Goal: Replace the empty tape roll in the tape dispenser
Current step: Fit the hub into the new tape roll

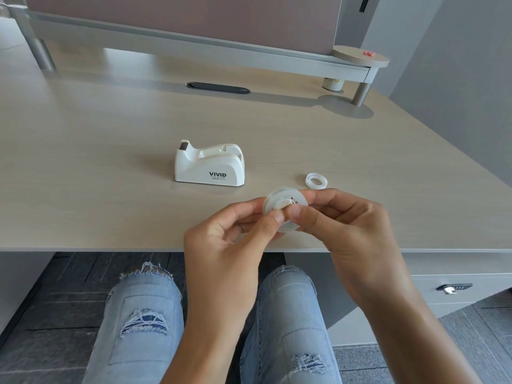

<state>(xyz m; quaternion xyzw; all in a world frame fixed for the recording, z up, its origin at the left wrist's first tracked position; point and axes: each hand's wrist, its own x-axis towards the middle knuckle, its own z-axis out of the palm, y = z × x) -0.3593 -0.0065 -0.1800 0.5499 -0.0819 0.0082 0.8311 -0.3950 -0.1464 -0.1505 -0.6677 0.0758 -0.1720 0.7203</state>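
Observation:
A white tape dispenser marked VIVID stands on the desk, its roll cradle holding nothing. To its right a small empty clear tape core lies flat on the desk. Above the desk's front edge I hold a full clear tape roll between both hands. My left hand pinches its near side with thumb and fingers. My right hand grips it from the right, thumb pressed on the hub at the centre. The lower part of the roll is hidden by my fingers.
The light wood desk has a black cable slot at the back. A raised shelf runs along the rear, with a round stand and a small cup at the right. A drawer lock sits below right.

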